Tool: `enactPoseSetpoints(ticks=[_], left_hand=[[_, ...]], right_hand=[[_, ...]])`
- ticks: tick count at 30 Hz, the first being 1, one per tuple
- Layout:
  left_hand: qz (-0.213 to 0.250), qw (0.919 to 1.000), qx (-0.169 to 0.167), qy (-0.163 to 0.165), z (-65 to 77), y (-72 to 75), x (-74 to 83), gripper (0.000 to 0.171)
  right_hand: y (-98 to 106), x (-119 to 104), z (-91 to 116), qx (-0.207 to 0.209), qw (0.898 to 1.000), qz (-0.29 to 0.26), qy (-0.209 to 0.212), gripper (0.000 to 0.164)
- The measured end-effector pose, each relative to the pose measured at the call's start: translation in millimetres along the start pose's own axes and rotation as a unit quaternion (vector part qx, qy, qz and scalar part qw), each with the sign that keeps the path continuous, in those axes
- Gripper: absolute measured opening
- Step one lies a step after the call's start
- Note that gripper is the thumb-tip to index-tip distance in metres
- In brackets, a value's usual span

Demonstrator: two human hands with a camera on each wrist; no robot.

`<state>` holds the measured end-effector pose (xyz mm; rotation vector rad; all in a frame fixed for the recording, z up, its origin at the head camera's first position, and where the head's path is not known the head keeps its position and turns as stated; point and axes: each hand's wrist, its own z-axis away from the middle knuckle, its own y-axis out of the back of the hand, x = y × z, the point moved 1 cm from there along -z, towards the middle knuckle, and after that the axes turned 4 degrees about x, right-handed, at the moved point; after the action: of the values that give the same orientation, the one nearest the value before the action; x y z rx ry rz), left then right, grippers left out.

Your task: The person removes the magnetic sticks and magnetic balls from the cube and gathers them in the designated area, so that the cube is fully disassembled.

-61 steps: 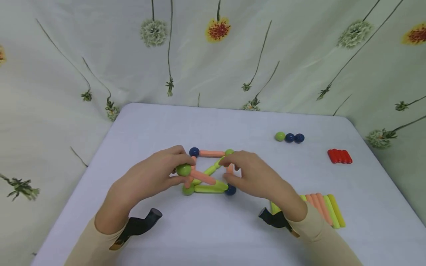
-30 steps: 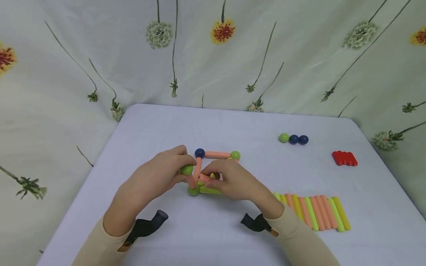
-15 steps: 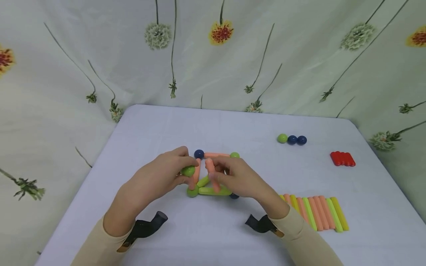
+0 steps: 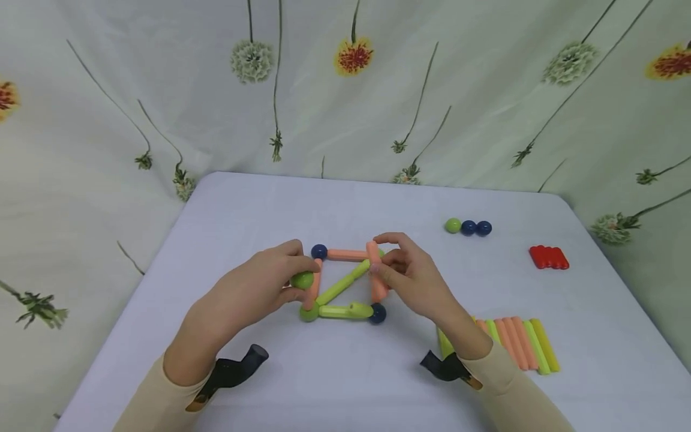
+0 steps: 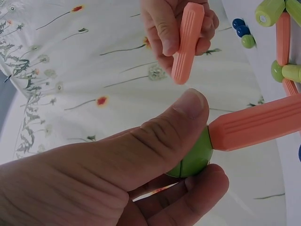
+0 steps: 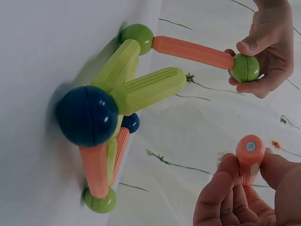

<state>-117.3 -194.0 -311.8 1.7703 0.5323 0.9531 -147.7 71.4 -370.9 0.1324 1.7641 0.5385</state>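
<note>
In the head view, a flat frame of ribbed magnetic sticks and balls lies on the table, with a yellow-green diagonal stick (image 4: 342,284) across it. My left hand (image 4: 243,294) grips a green ball (image 5: 200,153) atop an orange stick (image 5: 256,123) that rises from the front-left green ball (image 4: 309,313). Another orange stick (image 5: 188,44) is pinched between my right thumb and fingers; its end magnet shows in the right wrist view. That right hand (image 4: 412,276) is above the frame's right side. From the front-right blue ball (image 6: 87,116) a yellow-green stick (image 6: 155,87) stands up, its top bare.
A row of orange, yellow and green sticks (image 4: 518,343) lies at the right, partly behind my right forearm. Farther back are one green ball (image 4: 453,225) and two blue balls (image 4: 476,228). Several red sticks (image 4: 549,257) lie together near the right table edge.
My right hand took hold of the orange stick jutting sideways from the left hand's green ball, pulled it away, turned it upright and carried it right. The left hand stayed nearly still.
</note>
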Motion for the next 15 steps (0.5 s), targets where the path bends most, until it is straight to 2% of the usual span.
enactPoseSetpoints(ticks=[8,15], left_hand=[[0.001,1.0,-0.004,0.004,0.1,-1.0,0.5,0.035],[0.004,1.0,-0.004,0.003,0.3,-1.0,0.2,0.036]], right_hand=[[30.2,18.0,14.3,0.039,0.998,0.032,-0.043,0.038],[62.1,34.4,30.9,0.067,0.992,0.085,-0.07,0.042]])
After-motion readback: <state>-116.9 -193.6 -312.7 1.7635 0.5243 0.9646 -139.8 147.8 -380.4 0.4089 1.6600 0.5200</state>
